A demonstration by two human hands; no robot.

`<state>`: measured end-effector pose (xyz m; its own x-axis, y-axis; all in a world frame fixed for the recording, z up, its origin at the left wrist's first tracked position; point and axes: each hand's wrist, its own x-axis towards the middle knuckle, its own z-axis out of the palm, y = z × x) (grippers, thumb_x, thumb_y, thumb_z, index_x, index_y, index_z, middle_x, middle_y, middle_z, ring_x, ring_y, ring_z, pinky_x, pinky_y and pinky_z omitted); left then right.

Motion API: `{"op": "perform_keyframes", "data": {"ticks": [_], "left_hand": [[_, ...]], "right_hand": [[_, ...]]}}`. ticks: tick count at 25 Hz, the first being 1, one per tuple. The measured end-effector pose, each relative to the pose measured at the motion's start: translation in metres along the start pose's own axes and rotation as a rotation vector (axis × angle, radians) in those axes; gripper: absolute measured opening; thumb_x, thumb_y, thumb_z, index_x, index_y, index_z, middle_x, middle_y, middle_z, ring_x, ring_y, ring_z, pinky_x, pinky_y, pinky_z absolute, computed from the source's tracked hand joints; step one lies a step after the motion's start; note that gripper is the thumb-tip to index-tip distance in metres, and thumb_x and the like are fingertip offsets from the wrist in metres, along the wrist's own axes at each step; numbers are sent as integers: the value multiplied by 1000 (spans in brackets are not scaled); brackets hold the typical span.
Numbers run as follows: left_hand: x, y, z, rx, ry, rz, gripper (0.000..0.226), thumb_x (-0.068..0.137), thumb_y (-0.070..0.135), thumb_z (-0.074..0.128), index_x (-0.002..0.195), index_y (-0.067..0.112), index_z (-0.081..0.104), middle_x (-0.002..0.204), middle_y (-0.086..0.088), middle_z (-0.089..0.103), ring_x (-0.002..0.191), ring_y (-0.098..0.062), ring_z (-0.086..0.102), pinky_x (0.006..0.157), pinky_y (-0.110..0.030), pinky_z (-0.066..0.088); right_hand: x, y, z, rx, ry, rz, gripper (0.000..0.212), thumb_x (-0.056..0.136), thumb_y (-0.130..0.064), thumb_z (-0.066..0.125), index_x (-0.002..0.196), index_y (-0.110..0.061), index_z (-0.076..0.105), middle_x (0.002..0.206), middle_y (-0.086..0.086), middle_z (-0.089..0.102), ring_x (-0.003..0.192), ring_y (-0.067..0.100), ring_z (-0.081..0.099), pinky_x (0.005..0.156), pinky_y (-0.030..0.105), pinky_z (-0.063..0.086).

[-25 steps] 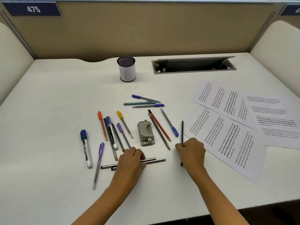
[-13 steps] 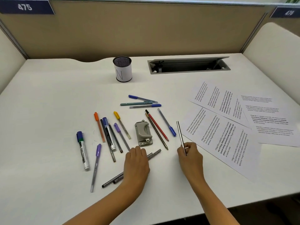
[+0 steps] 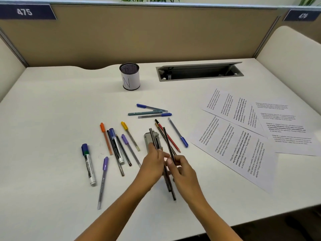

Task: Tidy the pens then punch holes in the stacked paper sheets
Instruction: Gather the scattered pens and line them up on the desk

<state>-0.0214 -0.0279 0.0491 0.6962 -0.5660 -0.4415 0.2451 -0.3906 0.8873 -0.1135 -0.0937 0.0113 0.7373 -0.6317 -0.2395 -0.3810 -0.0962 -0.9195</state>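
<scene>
The left hand [image 3: 152,164] curls around two dark pens [image 3: 153,138], and the right hand [image 3: 182,169] pinches a black pen [image 3: 166,138] between thumb and fingers; the hands touch, and the three pens cross above the desk [image 3: 52,110]. Just behind them lies the grey hole punch [image 3: 146,141], partly hidden. Loose pens [image 3: 114,146] and a marker [image 3: 88,162] lie scattered to the left, with three more pens [image 3: 151,112] further back. The printed sheets [image 3: 234,148] lie overlapping on the right. The mesh pen cup [image 3: 130,77] stands upright at the back, its inside too dark to read, beside an open cable box [image 3: 199,72].
</scene>
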Motion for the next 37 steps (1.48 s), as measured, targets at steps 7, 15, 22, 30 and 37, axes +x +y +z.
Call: {"op": "perform_keyframes", "data": {"ticks": [7,15,22,30,37], "left_hand": [[-4,3,5,-186,-88,-68,26,101,30,33,122,20,42,121,-4,59,106,-18,60,75,-34,56],[2,3,8,-154,42,51,37,101,37,30,129,21,49,123,0,62,113,-15,58,99,-34,47],[15,8,-4,-102,177,227,29,100,36,33,113,17,51,107,1,66,92,-8,64,66,-15,53],[34,16,-49,-294,201,51,25,102,27,29,92,15,48,80,-2,52,54,-11,48,46,-23,48],[39,11,-65,-295,125,-55,28,102,28,29,93,15,53,70,0,40,47,-8,31,40,-18,30]], "right_hand": [[5,-7,6,-187,-44,-70,28,99,-27,46,127,-27,46,104,-12,60,94,4,62,77,9,47],[24,-22,8,-107,-87,-58,24,102,-38,30,110,-43,53,98,-19,62,82,-2,59,75,8,46],[46,-45,-6,-327,-261,-324,24,102,-20,39,116,-17,58,103,-4,60,91,-3,59,77,9,44],[98,-32,-7,-924,67,-178,34,93,-22,57,123,-7,50,118,10,56,102,23,56,77,27,44],[115,-18,2,-1223,28,-56,27,88,-19,54,113,-8,53,110,8,61,99,26,59,69,30,35]]}}
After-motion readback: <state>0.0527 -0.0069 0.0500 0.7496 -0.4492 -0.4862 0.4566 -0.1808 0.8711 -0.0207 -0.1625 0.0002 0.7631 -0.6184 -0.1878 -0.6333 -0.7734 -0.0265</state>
